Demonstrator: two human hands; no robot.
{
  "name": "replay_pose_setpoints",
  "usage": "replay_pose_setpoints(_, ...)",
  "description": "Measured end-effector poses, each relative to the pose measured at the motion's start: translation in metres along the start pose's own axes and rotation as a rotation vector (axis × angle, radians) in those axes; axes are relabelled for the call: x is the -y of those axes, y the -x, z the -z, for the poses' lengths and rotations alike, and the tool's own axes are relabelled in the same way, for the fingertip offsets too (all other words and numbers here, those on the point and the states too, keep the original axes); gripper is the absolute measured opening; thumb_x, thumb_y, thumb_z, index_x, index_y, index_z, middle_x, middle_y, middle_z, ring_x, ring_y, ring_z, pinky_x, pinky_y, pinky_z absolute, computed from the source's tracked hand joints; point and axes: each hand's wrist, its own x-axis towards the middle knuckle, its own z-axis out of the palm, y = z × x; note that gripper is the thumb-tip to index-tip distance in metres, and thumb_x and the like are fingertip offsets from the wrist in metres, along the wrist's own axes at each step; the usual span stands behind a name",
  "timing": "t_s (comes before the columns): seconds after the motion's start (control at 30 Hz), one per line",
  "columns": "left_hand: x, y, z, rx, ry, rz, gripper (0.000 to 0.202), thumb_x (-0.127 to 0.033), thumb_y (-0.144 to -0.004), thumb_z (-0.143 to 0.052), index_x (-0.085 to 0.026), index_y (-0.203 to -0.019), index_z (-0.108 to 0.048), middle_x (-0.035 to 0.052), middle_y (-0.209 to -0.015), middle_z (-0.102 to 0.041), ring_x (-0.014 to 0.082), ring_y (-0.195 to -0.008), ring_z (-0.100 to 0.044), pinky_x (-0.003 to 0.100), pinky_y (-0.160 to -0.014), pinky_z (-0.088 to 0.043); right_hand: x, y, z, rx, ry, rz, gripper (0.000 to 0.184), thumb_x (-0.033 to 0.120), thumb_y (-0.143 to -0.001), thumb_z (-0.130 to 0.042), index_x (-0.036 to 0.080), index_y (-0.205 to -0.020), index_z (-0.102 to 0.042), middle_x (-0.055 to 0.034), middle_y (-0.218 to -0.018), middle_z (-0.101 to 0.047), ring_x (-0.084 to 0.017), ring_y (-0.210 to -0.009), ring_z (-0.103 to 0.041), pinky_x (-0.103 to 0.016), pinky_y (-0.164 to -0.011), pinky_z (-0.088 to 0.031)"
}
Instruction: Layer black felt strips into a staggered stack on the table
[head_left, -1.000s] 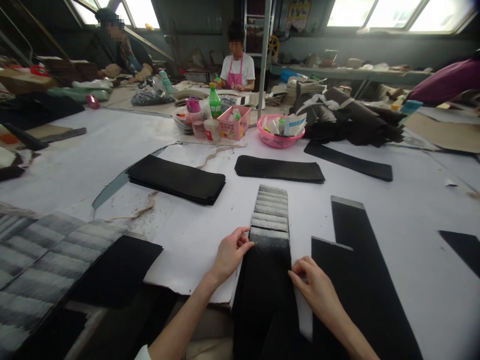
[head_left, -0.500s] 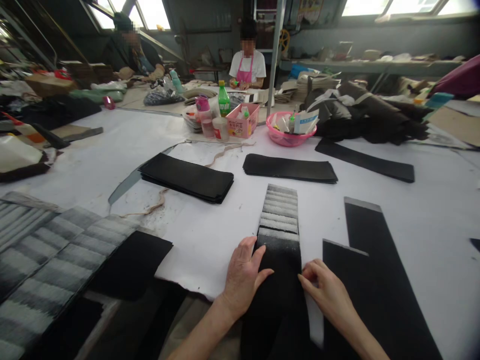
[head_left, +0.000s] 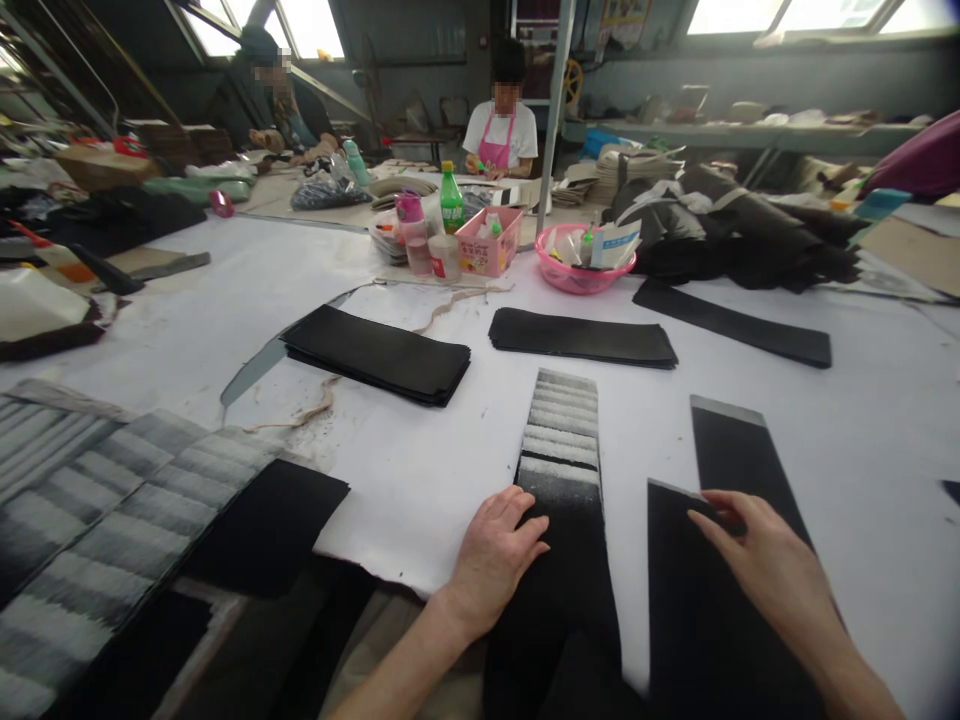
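In the head view my left hand lies on the left edge of a black strip, fingers loosely spread over its surface. Beyond its fingertips, several overlapped strip ends form a ladder of pale grey bands. To the right, my right hand hovers over or touches the far end of another black strip, which has a thin grey edge. Its thumb and index fingertips are slightly apart, with nothing visible between them; the other fingers curl underneath, partly hidden. Behind it lies a longer black strip with a grey end.
Stacks of black pieces lie farther back, beside a black strip. Grey-banded sheets cover the left. A pink basket, a pink box and a green bottle stand beyond. Two people sit across the table.
My right hand has left the right edge of the middle strip and moved right to the neighbouring strip's far end. My left hand has shifted slightly toward me and right, staying on the middle strip.
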Motion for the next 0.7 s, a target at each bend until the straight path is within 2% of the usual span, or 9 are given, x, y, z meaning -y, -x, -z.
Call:
replay_pose_setpoints(0.07,0.0,0.0,0.0,-0.003,0.001,0.0,0.024,-0.019,-0.084,-0.066,-0.022,-0.108,-0.063,0.0077,-0.121,-0.058,0.0263,-0.12,-0.05,0.045,-0.099,-0.048,-0.033,-0.011,-0.003,-0.036,0.157,0.062,0.066,0.073,-0.08,-0.039,0.018,-0.109,-0.062,-0.0151,-0.108,-0.063,-0.034,-0.092,-0.06,-0.043,-0.07,-0.048)
replay_pose_setpoints(0.13,0.001,0.001,-0.001,-0.005,0.008,-0.011,0.023,-0.019,-0.085,-0.065,-0.021,-0.108,-0.063,0.0077,-0.12,-0.058,0.0261,-0.119,-0.05,0.045,-0.099,-0.048,-0.058,-0.018,-0.009,-0.013,0.21,0.104,0.072,0.074,-0.079,-0.037,0.015,-0.112,-0.061,-0.0179,-0.109,-0.062,-0.036,-0.095,-0.058,-0.046,-0.075,-0.047)
replay_pose_setpoints(0.23,0.002,0.001,-0.002,-0.001,0.034,-0.053,0.022,-0.018,-0.087,-0.062,-0.021,-0.108,-0.063,0.0069,-0.119,-0.059,0.0242,-0.118,-0.051,0.044,-0.102,-0.046,-0.074,-0.026,-0.015,0.052,0.176,0.125,0.068,0.073,-0.076,-0.044,0.017,-0.112,-0.061,-0.0155,-0.106,-0.064,-0.034,-0.093,-0.06,-0.045,-0.076,-0.047)
replay_pose_setpoints(0.37,0.002,0.003,-0.003,0.011,0.058,-0.065,0.021,-0.017,-0.089,-0.059,-0.02,-0.109,-0.063,0.0069,-0.12,-0.059,0.0233,-0.119,-0.051,0.043,-0.103,-0.046,-0.064,-0.032,-0.01,0.192,0.094,0.013,0.047,0.064,-0.069,-0.06,0.025,-0.094,-0.063,-0.0089,-0.088,-0.067,-0.032,-0.083,-0.062,-0.04,-0.065,-0.046)
replay_pose_setpoints(0.47,0.002,0.003,-0.002,0.011,0.062,-0.064,0.021,-0.016,-0.088,-0.059,-0.021,-0.109,-0.063,0.0065,-0.12,-0.059,0.0231,-0.119,-0.051,0.043,-0.105,-0.046,-0.05,-0.033,0.0,0.268,0.03,-0.068,0.032,0.056,-0.069,-0.063,0.026,-0.082,-0.061,-0.0059,-0.078,-0.067,-0.027,-0.071,-0.062,-0.036,-0.059,-0.043)
replay_pose_setpoints(0.6,0.001,0.002,-0.001,0.011,0.056,-0.073,0.023,-0.014,-0.087,-0.06,-0.021,-0.109,-0.063,0.0059,-0.119,-0.059,0.0227,-0.118,-0.051,0.044,-0.106,-0.045,-0.037,-0.027,0.022,0.295,-0.119,-0.122,0.032,0.057,-0.071,-0.063,0.026,-0.076,-0.059,-0.0021,-0.068,-0.064,-0.023,-0.063,-0.059,-0.034,-0.057,-0.043)
replay_pose_setpoints(0.7,0.001,0.002,0.0,0.015,0.037,-0.079,0.022,-0.013,-0.087,-0.06,-0.02,-0.108,-0.064,0.0063,-0.118,-0.059,0.0233,-0.117,-0.052,0.046,-0.106,-0.044,-0.026,-0.015,0.051,0.311,-0.309,-0.167,0.035,0.058,-0.07,-0.066,0.027,-0.085,-0.064,-0.0005,-0.073,-0.066,-0.022,-0.068,-0.061,-0.03,-0.061,-0.046)
